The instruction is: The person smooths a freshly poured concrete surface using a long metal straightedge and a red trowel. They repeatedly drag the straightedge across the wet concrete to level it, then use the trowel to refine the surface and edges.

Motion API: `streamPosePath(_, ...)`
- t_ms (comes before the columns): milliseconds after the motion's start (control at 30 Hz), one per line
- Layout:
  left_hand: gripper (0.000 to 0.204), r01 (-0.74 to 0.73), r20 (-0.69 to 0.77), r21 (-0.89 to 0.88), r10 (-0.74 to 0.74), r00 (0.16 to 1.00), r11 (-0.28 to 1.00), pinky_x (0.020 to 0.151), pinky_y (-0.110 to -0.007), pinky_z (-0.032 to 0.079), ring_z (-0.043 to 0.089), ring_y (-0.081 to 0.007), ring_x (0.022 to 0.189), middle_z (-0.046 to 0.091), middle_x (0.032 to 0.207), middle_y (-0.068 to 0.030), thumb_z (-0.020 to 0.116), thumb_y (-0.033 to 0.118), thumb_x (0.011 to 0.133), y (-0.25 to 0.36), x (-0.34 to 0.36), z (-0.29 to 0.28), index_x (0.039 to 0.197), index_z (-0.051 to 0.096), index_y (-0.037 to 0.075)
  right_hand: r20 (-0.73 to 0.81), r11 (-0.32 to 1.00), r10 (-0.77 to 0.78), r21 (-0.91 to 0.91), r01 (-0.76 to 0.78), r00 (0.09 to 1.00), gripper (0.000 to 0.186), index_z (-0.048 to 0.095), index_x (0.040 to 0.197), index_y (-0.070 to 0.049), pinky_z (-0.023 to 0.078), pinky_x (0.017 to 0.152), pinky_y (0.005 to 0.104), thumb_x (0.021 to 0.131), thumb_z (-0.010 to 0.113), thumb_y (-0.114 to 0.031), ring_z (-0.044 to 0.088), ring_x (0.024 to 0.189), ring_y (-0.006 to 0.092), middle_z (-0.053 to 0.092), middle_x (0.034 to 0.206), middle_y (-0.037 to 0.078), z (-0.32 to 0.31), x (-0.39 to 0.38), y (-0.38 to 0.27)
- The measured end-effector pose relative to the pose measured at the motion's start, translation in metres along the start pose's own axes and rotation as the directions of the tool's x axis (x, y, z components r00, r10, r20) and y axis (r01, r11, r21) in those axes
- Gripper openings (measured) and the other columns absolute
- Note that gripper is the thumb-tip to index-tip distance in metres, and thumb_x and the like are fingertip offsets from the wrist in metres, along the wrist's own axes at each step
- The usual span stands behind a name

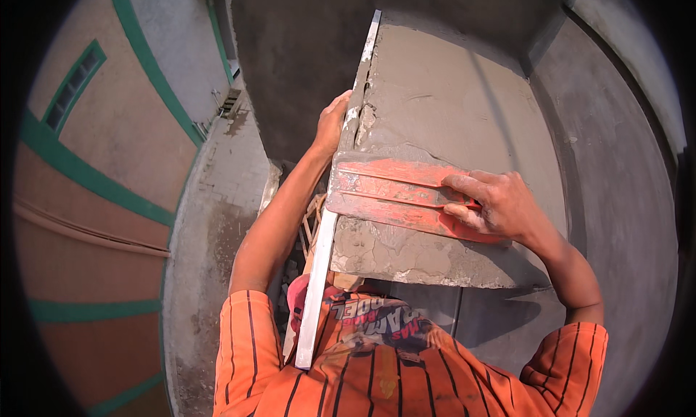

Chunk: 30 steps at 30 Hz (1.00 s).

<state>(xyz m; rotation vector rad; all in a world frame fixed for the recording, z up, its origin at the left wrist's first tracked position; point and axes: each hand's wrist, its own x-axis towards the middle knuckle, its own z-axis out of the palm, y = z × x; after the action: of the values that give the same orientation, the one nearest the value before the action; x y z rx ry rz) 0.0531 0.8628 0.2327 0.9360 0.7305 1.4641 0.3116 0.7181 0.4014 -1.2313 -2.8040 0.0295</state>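
Observation:
A long pale straightedge bar (pixel 319 272) runs along the left edge of a grey plastered slab (pixel 449 84). My left hand (pixel 332 123) grips this bar near its upper part, fingers closed round it. My right hand (pixel 491 203) holds an orange plastic float (pixel 395 192) by its handle, fingers wrapped on it. The float lies across the lower part of the slab, its left end overlapping the bar. The plaster is smooth above the float, rougher and cracked below it and along the left edge.
A dark grey wall (pixel 304 40) rises beyond the slab, and a grey wall (pixel 609 199) stands on the right. At the left, below me, are a concrete walkway (pixel 206 221) and a building wall (pixel 101 178) with green trim. Some wooden pieces (pixel 313 213) lie below the slab.

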Motion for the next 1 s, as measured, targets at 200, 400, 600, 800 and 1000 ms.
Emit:
streamPosePath(200, 0.038, -0.105, 0.024, 0.149, 0.103, 0.994, 0.983, 0.084, -0.027, 0.051, 0.062, -0.0117, 0.093, 0.066, 0.107, -0.0058, 0.047, 0.028, 0.104, -0.002, -0.010, 0.001, 0.124, 0.060, -0.002, -0.118, 0.996, 0.076, -0.041, -0.081, 0.990, 0.035, 0.070, 0.108, -0.011, 0.053, 0.070, 0.0442, 0.088, 0.066, -0.040, 0.068, 0.080, 0.0350, 0.072, 0.090, 0.013, 0.002, 0.068, 0.047)
streamPosePath(400, 0.041, -0.020, 0.028, 0.022, 0.020, 0.999, 1.000, 0.080, -0.026, 0.050, 0.059, -0.0094, 0.088, 0.065, 0.105, -0.0044, 0.045, 0.030, 0.105, 0.005, -0.018, 0.002, 0.124, 0.060, -0.002, -0.178, 0.933, 0.321, -0.106, -0.343, 0.930, 0.035, 0.073, 0.106, -0.009, 0.052, 0.077, 0.0440, 0.090, 0.063, -0.039, 0.068, 0.087, 0.0356, 0.072, 0.094, 0.016, -0.002, 0.092, 0.129)
streamPosePath(600, 0.040, 0.038, 0.004, -0.037, -0.038, 0.999, 0.999, 0.072, -0.027, 0.049, 0.057, -0.0090, 0.077, 0.064, 0.094, -0.0025, 0.046, 0.033, 0.105, 0.012, -0.019, -0.001, 0.116, 0.062, -0.002, -0.205, 0.783, 0.569, -0.160, -0.601, 0.796, 0.037, 0.072, 0.107, -0.007, 0.052, 0.081, 0.0461, 0.092, 0.059, -0.038, 0.067, 0.091, 0.0385, 0.071, 0.098, 0.020, -0.004, 0.040, 0.208)
streamPosePath(800, 0.040, 0.075, -0.048, -0.020, -0.076, 0.996, 0.997, 0.072, -0.027, 0.049, 0.057, -0.0100, 0.077, 0.064, 0.094, -0.0036, 0.044, 0.032, 0.105, 0.018, -0.024, 0.008, 0.115, 0.062, -0.002, -0.352, 0.515, 0.727, -0.287, -0.808, 0.589, 0.042, 0.072, 0.110, -0.009, 0.052, 0.083, 0.0457, 0.094, 0.056, -0.044, 0.069, 0.089, 0.0355, 0.072, 0.094, 0.019, -0.012, -0.011, 0.267)
streamPosePath(1000, 0.040, 0.001, -0.087, -0.015, -0.002, 0.996, 1.000, 0.077, -0.027, 0.048, 0.058, -0.0104, 0.083, 0.065, 0.099, -0.0048, 0.044, 0.029, 0.105, 0.014, -0.022, 0.006, 0.120, 0.061, -0.004, 0.196, 0.515, 0.769, 0.374, -0.771, 0.609, 0.043, 0.071, 0.114, -0.006, 0.026, 0.038, 0.0285, 0.100, 0.050, -0.041, 0.028, 0.042, 0.0063, 0.030, 0.055, -0.007, -0.033, 0.044, 0.244)
